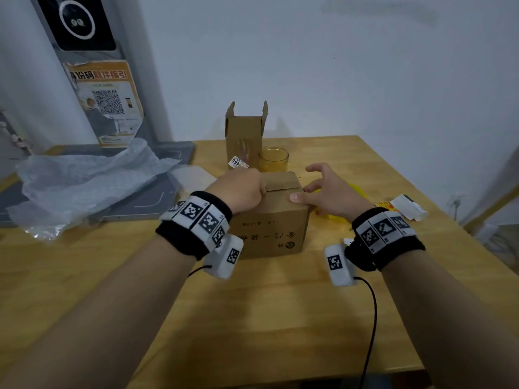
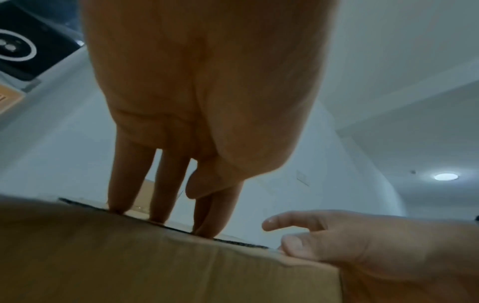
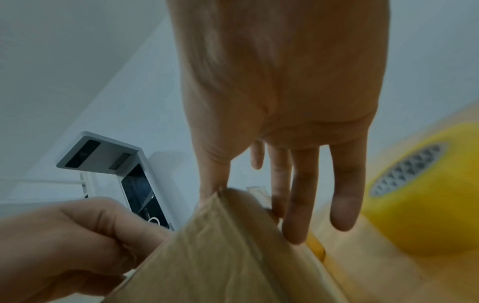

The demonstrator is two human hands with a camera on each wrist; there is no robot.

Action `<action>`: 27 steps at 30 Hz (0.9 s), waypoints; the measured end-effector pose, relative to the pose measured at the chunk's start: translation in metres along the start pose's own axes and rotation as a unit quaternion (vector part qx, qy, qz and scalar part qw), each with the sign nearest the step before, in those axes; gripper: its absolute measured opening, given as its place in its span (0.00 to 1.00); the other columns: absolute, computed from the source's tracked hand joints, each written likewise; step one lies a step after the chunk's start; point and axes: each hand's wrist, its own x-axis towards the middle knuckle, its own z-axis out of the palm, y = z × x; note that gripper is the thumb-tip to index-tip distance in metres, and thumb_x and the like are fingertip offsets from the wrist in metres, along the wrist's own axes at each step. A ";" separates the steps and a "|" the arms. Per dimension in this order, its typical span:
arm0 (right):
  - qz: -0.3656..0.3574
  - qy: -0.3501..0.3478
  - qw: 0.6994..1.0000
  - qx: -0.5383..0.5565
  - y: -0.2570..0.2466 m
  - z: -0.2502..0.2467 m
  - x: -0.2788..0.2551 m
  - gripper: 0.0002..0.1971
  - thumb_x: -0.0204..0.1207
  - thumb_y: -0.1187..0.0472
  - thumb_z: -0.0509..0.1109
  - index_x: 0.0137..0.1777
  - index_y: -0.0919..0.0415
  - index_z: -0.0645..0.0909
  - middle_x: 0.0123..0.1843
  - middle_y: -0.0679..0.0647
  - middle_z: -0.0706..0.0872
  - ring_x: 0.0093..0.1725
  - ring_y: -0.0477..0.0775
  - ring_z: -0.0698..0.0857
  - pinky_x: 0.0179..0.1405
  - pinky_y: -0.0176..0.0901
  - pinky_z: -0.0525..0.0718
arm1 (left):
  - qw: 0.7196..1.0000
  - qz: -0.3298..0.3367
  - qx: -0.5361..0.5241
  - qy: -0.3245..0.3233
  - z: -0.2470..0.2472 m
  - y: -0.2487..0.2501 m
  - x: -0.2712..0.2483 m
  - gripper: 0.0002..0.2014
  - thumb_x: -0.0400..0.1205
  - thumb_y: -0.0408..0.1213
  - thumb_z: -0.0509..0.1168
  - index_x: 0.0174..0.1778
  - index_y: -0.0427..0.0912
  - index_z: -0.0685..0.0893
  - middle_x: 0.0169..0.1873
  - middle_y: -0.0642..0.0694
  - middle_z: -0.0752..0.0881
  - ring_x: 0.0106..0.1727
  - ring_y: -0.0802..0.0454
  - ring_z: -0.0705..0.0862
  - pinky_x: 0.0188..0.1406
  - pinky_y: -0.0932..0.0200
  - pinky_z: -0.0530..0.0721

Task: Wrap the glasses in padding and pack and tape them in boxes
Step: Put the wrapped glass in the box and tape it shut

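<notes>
Small brown cardboard box point(image 1: 273, 217) sitting in the middle of the light wooden table point(image 1: 252, 318), flaps folded down on top, dark print on the near side. Left hand point(image 1: 238, 189) on the box's top left edge, fingers curled over the flap edge and holding it down; from the left wrist view, fingertips point(image 2: 204, 229) pushed into the gap at the edge of the flap. Right hand point(image 1: 327, 189) at the box's right side, fingers spread and loose, thumb lying flat on the top near the front right corner, other fingers reaching round the right side; from the right wrist view, one fingertip point(image 3: 295, 233) touching the box's side, the rest apart from it. Not gripping, only touching. Behind the box, a clear round drinking glass point(image 1: 273, 160) with a yellow look, standing upright on the table, not wrapped. Just left of the glass, a tall narrow brown cardboard box point(image 1: 243, 136) standing open, two flaps sticking up, a white sticker point(image 1: 238, 162) at its foot. Yellow roll of packing tape point(image 3: 420, 196) on the table close to the right hand, mostly hidden behind it in the head view. Crumpled thin white foam padding sheet point(image 1: 84, 181) lying at the left, partly over a grey flat base point(image 1: 151, 197). Small white packet point(image 1: 407, 206) near the table's right edge.
</notes>
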 end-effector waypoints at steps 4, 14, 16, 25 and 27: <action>-0.011 0.062 0.991 -0.118 0.017 -0.030 0.011 0.18 0.81 0.51 0.77 0.68 0.49 0.79 0.60 0.50 0.89 0.59 0.53 0.87 0.53 0.46 0.81 | 1.000 -0.015 0.017 0.002 0.007 0.000 0.005 0.17 0.83 0.31 0.60 0.58 0.48 0.93 0.65 0.47 0.89 0.67 0.42 0.85 0.69 0.41 0.83; 0.107 -0.010 0.914 -0.392 0.059 -0.037 0.033 0.27 0.82 0.58 0.76 0.80 0.59 0.75 0.76 0.61 0.80 0.74 0.66 0.78 0.66 0.59 0.84 | 0.992 -0.082 -0.017 0.093 0.016 0.004 0.014 0.08 0.84 0.36 0.67 0.51 0.44 0.93 0.53 0.47 0.91 0.60 0.45 0.87 0.64 0.45 0.87; 0.130 0.009 0.915 -0.383 0.060 -0.033 0.033 0.34 0.83 0.58 0.75 0.86 0.55 0.66 0.83 0.59 0.72 0.84 0.69 0.65 0.75 0.69 0.76 | 0.991 -0.092 0.006 0.098 0.017 0.012 0.016 0.08 0.84 0.39 0.66 0.50 0.44 0.91 0.49 0.45 0.89 0.56 0.42 0.87 0.58 0.46 0.88; 0.182 -0.050 0.861 -0.473 0.063 -0.022 0.031 0.21 0.80 0.44 0.77 0.37 0.59 0.76 0.65 0.61 0.80 0.88 0.67 0.54 0.80 0.74 0.60 | 0.993 -0.095 0.059 -0.022 0.028 0.028 0.010 0.41 0.75 0.76 0.64 0.80 0.55 0.77 0.79 0.41 0.69 0.76 0.35 0.75 0.73 0.29 0.77; 0.171 -0.041 0.870 -0.460 0.061 -0.027 0.029 0.21 0.80 0.41 0.76 0.39 0.59 0.79 0.57 0.58 0.80 0.85 0.67 0.60 0.78 0.75 0.61 | 0.993 -0.088 0.049 -0.056 0.028 0.028 0.006 0.48 0.71 0.75 0.70 0.83 0.53 0.72 0.80 0.42 0.66 0.78 0.36 0.73 0.73 0.28 0.76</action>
